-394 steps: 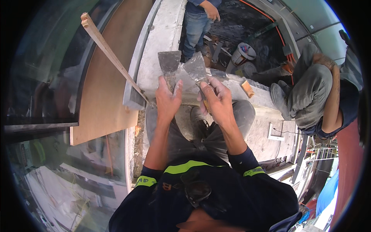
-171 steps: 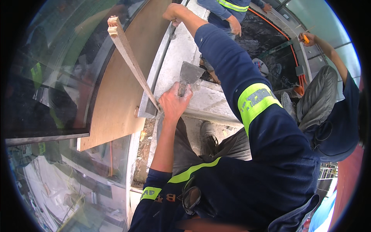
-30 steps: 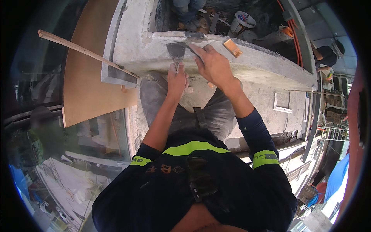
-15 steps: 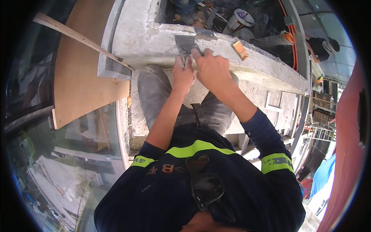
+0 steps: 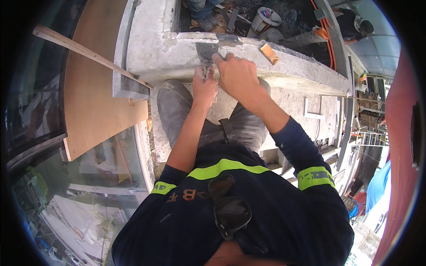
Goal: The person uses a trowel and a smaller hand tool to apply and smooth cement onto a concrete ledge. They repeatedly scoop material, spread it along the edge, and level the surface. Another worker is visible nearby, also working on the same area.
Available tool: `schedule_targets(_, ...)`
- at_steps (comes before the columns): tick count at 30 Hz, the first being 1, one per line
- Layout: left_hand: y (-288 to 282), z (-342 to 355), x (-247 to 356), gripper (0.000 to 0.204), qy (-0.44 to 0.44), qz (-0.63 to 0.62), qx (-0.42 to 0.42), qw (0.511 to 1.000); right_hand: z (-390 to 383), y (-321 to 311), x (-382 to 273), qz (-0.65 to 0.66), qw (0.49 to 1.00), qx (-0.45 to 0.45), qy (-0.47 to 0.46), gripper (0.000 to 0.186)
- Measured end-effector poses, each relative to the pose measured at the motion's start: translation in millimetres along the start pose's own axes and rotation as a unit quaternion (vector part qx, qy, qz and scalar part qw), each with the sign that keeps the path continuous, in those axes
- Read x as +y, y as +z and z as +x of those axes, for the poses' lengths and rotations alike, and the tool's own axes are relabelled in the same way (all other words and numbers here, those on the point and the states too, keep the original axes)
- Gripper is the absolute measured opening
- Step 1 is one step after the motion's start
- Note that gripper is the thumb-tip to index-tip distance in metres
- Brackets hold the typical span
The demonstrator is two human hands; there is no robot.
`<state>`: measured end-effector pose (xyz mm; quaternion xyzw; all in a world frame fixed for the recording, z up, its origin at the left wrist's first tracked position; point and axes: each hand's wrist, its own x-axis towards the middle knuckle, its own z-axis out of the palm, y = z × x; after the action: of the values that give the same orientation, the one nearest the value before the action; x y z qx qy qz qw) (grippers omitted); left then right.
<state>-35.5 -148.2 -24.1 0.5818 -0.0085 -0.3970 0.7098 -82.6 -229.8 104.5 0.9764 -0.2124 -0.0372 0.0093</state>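
Observation:
My left hand (image 5: 205,86) is closed round the handle of a putty knife, whose broad grey blade (image 5: 205,49) points away from me over the top of a pale concrete ledge (image 5: 155,53). My right hand (image 5: 237,75) is beside it, palm down, with curled fingertips at the blade's right edge; what those fingers hold, if anything, is hidden. A small orange-brown wooden block (image 5: 269,53) lies on the ledge, right of both hands. My bent legs, in grey trousers, are below the ledge.
Past the ledge, a dark recess holds a co-worker's legs (image 5: 199,11), a white bucket (image 5: 264,22), scraps and orange conduit (image 5: 328,42). Another person (image 5: 355,22) crouches at upper right. A plywood sheet (image 5: 91,106), wooden batten (image 5: 75,48) and glass panels stand at left.
My right hand, reaching far up-left 5.7 s ago, is back beside my left hand. In the last half second both hands have shifted only slightly within the picture, along with the scene.

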Motion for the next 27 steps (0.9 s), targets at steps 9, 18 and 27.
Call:
schedule_targets(9,3.0,2.6,-7.2,0.019,0.012,-0.040,-0.018,0.999,-16.5,4.6,3.8,-0.017,1.000,-0.006,-0.015,0.040)
schedule_targets(18,3.0,-6.9,6.9,0.016,0.003,-0.043,-0.024,0.999,-8.7,-1.4,-0.8,-0.009,1.000,-0.024,-0.006,0.053)
schedule_targets(27,-7.5,3.8,-14.2,0.024,-0.015,-0.024,-0.021,0.999,1.8,1.4,-6.2,-0.002,1.000,-0.020,-0.001,0.036)
